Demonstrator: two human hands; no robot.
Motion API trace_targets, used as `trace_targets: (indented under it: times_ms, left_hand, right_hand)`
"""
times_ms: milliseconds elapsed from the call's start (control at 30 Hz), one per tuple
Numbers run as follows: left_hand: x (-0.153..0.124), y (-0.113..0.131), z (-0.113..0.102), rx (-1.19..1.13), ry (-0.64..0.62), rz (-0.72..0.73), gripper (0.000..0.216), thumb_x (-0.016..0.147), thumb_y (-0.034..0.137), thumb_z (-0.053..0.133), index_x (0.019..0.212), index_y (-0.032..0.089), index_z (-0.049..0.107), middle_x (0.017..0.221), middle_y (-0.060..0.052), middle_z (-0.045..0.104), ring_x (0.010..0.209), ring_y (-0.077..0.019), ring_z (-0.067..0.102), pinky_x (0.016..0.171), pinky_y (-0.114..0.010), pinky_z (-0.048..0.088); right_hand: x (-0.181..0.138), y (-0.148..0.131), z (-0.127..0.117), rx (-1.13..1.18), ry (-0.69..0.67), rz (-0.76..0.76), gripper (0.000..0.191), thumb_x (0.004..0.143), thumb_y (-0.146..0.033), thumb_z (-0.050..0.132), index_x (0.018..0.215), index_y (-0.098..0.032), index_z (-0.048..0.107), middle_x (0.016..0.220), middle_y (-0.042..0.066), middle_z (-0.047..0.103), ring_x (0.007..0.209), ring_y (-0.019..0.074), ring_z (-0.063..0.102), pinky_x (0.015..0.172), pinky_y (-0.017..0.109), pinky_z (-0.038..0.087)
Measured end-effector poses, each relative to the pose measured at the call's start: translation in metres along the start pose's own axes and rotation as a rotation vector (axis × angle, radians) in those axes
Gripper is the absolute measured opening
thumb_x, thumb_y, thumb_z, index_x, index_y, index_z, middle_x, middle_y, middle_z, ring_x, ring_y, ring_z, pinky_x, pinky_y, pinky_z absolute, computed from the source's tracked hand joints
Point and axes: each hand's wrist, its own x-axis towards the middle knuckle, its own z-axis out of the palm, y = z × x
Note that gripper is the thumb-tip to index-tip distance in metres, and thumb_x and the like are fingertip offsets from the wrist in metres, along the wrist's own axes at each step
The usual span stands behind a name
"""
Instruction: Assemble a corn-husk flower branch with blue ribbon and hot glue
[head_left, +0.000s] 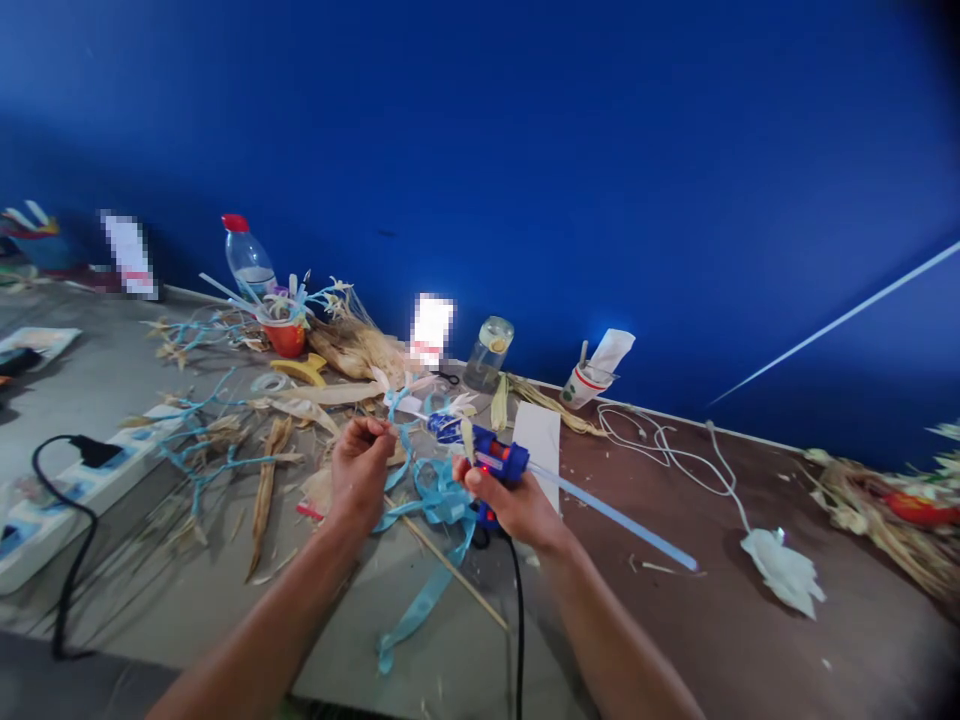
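My right hand (508, 502) is closed round a blue hot glue gun (491, 458) whose red light glows; a pale glue stick (615, 517) juts out of its back toward the right, and its black cord (518, 620) drops toward me. My left hand (361, 472) is closed in a pinch on a thin stem wrapped in light blue ribbon (405, 415), with pale husk petals at its tip. The gun's nozzle meets that stem between the two hands. Loose light blue ribbon (435, 510) trails down across the table below the hands.
Dried corn husks (262, 480) and blue-wrapped twigs litter the left side. A power strip (45, 505) lies far left. Along the blue wall stand a water bottle (249, 258), an orange cup (286, 335), a glass jar (487, 352) and a paper cup (585, 383). A white cable (675, 440) lies right.
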Motion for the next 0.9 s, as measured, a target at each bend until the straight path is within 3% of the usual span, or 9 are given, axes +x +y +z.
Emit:
trace_targets:
  times_ms: [300,600,900]
  left_hand:
    - [-0.001,0.003,0.001,0.011,0.009,-0.001,0.021,0.06,0.012,0.067,0.067,0.017,0.047,0.07,0.003,0.053,0.057,-0.0057,0.042,0.055,-0.019,0.032]
    - [-0.003,0.007,0.003,0.039,-0.01,0.014,0.021,0.06,0.013,0.067,0.067,0.018,0.048,0.068,0.004,0.053,0.057,-0.0063,0.043,0.055,-0.02,0.033]
    - [-0.005,0.007,0.002,0.041,-0.026,0.021,0.022,0.062,0.016,0.068,0.067,0.018,0.047,0.067,0.004,0.052,0.055,-0.0067,0.042,0.054,-0.02,0.033]
  right_hand:
    - [0.004,-0.006,0.012,-0.272,-0.034,-0.124,0.025,0.082,-0.041,0.051,0.073,-0.019,0.058,0.063,-0.001,0.055,0.058,0.0122,0.047,0.056,0.025,0.042]
    - [0.005,-0.011,0.016,-0.29,-0.041,-0.099,0.03,0.08,-0.046,0.05,0.067,-0.019,0.051,0.059,-0.003,0.046,0.056,0.0102,0.04,0.053,0.023,0.039]
    - [0.004,-0.005,0.021,-0.354,0.03,-0.131,0.029,0.078,-0.046,0.053,0.066,-0.019,0.05,0.057,-0.002,0.046,0.054,0.0121,0.042,0.052,0.026,0.039]
